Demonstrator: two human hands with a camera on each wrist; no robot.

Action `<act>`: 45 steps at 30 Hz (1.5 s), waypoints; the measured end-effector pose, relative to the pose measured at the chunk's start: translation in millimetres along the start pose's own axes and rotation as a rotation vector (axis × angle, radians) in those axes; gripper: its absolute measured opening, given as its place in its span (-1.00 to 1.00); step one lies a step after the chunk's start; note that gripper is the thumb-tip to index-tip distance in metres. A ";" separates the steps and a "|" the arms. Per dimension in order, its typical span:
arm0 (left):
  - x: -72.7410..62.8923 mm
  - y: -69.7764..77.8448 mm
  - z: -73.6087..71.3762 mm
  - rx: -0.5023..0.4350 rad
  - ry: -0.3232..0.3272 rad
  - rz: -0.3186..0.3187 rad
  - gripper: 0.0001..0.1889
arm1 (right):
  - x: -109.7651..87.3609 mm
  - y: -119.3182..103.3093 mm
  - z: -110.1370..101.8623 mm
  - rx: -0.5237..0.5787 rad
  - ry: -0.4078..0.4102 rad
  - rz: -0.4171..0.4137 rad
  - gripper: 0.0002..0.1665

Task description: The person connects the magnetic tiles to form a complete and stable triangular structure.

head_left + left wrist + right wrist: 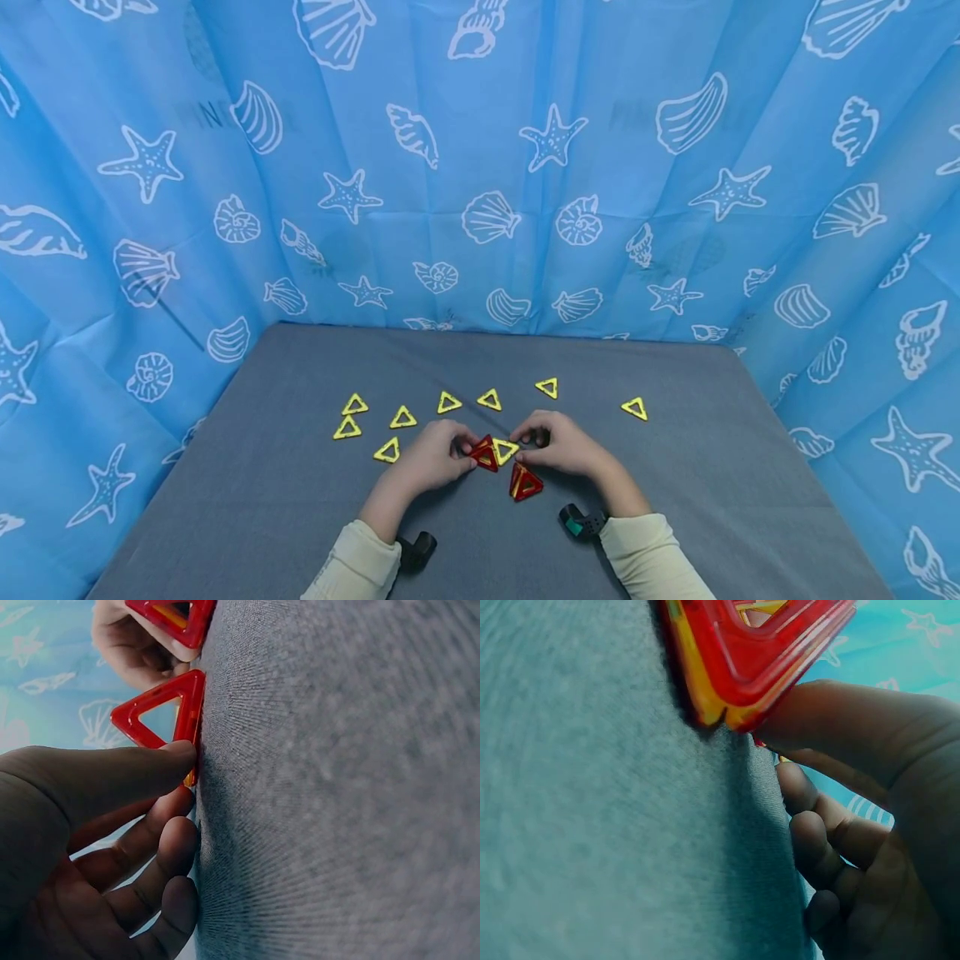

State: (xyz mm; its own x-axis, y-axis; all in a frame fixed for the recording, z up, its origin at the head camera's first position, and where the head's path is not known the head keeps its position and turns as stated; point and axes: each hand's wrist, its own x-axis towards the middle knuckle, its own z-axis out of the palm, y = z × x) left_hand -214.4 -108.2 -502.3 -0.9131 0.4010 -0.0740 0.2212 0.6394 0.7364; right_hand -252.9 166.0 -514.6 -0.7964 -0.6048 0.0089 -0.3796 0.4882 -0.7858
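My left hand (438, 454) pinches a small red and yellow pyramid of triangular magnetic tiles (484, 455) at its left corner. In the left wrist view the thumb presses on the lower corner of its red triangle (191, 712). Against the pyramid's right side leans a yellow triangular tile (506, 451), pinched at its right side by my right hand (561, 443). A second red and yellow pyramid (527, 482) stands on the cloth just nearer to me. This pyramid (761, 656) hides the right thumb's tip and its contact in the right wrist view.
Several loose yellow triangular tiles (402, 417) lie flat to the left and behind the hands. One yellow tile (634, 408) lies apart at the right. Grey cloth (247, 500) covers the table, and a blue shell-print curtain (480, 167) hangs behind and at both sides.
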 end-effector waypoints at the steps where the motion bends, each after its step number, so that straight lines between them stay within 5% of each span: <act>1: 0.1 0.1 0.1 0.005 0.001 0.000 -0.81 | 0.0 -0.4 0.2 -0.004 -0.003 0.008 -0.75; 14: -0.2 0.4 1.9 0.033 0.009 0.006 -0.85 | 0.1 -0.9 0.5 0.003 0.008 -0.003 -0.82; 30: -0.7 4.0 0.6 0.017 0.006 0.011 -0.88 | 2.8 -12.6 4.8 0.191 -0.027 -0.067 -0.73; 45: 0.2 2.0 0.9 0.017 -0.018 0.026 -0.80 | 6.5 -21.3 13.4 0.165 0.008 -0.088 -0.78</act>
State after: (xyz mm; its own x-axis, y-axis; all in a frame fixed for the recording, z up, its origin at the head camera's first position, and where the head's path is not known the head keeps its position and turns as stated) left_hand -213.9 -106.2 -501.4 -0.9009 0.4289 -0.0670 0.2506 0.6398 0.7265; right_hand -243.6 143.2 -506.1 -0.7674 -0.6353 0.0864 -0.3662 0.3237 -0.8724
